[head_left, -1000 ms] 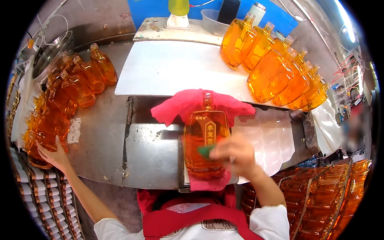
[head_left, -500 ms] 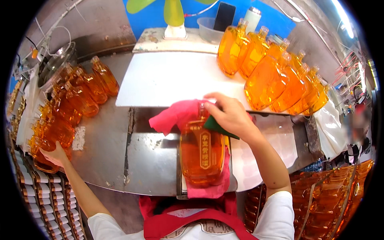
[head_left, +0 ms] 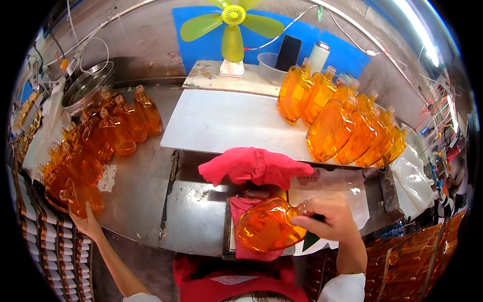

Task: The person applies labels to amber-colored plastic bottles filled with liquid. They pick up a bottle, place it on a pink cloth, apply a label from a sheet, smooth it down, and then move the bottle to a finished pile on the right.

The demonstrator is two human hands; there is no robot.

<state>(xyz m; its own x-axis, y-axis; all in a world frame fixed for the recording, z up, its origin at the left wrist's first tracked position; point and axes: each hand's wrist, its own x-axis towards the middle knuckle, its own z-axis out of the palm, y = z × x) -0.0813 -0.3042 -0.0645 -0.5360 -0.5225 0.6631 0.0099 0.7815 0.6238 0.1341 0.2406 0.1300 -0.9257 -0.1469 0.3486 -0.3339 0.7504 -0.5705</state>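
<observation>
A worker's right hand (head_left: 329, 216) grips the neck of a flattened, amber-filled glass bottle (head_left: 269, 226), tilted sideways above a pink cloth (head_left: 256, 254), dark-green cloth (head_left: 310, 240) below the palm; the left hand (head_left: 89, 225) touches another amber glass bottle (head_left: 85, 199), its grip unclear.

Green desk fan (head_left: 233, 15) top ctr, in front of blue wall panel (head_left: 347, 58); blk smartphone (head_left: 288, 52) upright at clear plastic bowl (head_left: 267, 71), w/ pale vacuum flask (head_left: 318, 57) to its R. Steel basin (head_left: 91, 84) upper L; lit tube lamp (head_left: 416, 27) upper R.
</observation>
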